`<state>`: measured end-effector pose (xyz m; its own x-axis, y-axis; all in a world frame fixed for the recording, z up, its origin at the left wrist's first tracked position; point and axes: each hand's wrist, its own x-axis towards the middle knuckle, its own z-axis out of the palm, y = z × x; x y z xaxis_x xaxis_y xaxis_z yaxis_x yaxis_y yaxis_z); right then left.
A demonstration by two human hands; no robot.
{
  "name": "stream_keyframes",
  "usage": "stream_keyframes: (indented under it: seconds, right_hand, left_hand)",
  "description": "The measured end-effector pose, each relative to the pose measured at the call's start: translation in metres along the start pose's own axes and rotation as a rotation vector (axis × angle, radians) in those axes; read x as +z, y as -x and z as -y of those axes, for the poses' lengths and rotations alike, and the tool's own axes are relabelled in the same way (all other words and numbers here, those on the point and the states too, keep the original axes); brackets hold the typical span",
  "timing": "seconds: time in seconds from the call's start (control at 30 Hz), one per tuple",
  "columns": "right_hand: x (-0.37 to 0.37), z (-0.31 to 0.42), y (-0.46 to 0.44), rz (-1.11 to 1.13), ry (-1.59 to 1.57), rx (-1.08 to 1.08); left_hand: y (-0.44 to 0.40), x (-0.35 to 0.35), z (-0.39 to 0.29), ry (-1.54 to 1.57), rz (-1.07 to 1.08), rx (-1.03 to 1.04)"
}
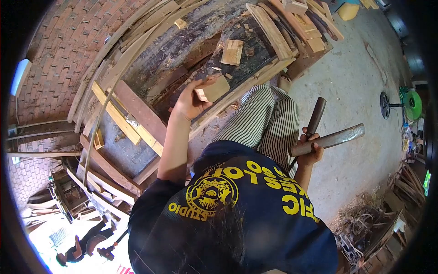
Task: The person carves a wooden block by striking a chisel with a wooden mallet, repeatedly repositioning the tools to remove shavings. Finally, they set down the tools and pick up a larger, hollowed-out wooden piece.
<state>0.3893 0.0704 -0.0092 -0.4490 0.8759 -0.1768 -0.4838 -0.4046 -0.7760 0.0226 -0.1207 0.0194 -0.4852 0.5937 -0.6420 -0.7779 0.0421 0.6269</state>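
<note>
My left hand is closed around a squared wooden block, thumb and fingers on its near side, held above the dark bench. Another wooden block lies on the bench just beyond it, among small chips. Out to the right, my right hand grips two tools together. One is a grey metal bar pointing right; the other has a dark round handle pointing up and a thin dark end showing below the hand. The fingers partly hide both, so I cannot tell their exact kind.
The low bench is edged with planks. Long boards lean at the left by a brick wall. More timber is stacked at the top right. A green fan stands right; shavings lie lower right. Another person is at lower left.
</note>
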Motion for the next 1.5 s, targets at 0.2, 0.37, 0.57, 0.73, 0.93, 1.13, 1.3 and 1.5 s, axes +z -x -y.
stream_keyframes:
  seconds: [0.2, 0.37, 0.57, 0.73, 0.93, 1.13, 1.3, 1.5]
  right_hand:
    - [0.021, -0.005, -0.003, 0.061, -0.045, 0.099]
    - [0.061, -0.025, -0.005, 0.115, 0.004, 0.137]
    - [0.128, -0.049, -0.017, 0.385, -0.049, 0.36]
    - [0.163, -0.103, -0.016, 0.469, -0.182, 0.505]
    - [0.177, -0.122, -0.013, 0.317, -0.054, 0.535]
    - [0.187, -0.125, -0.022, 0.354, -0.068, 0.537]
    - [0.177, -0.116, -0.023, 0.415, 0.004, 0.423]
    - [0.191, -0.068, -0.019, 0.655, 0.04, 0.319]
  left_hand:
    - [-0.011, -0.008, 0.009, 0.271, 0.12, -0.304]
    - [0.015, 0.016, -0.003, 0.029, 0.105, -0.096]
    - [-0.007, 0.015, -0.01, -0.404, 0.17, -0.09]
    - [-0.033, 0.007, -0.025, -0.65, 0.158, -0.187]
    - [-0.027, 0.007, -0.03, -0.645, -0.228, 0.054]
    - [0.002, 0.038, -0.028, -0.835, -0.267, 0.195]
    - [0.01, 0.05, -0.037, -0.974, -0.177, 0.127]
    - [0.033, 0.058, -0.044, -0.969, -0.071, 0.911]
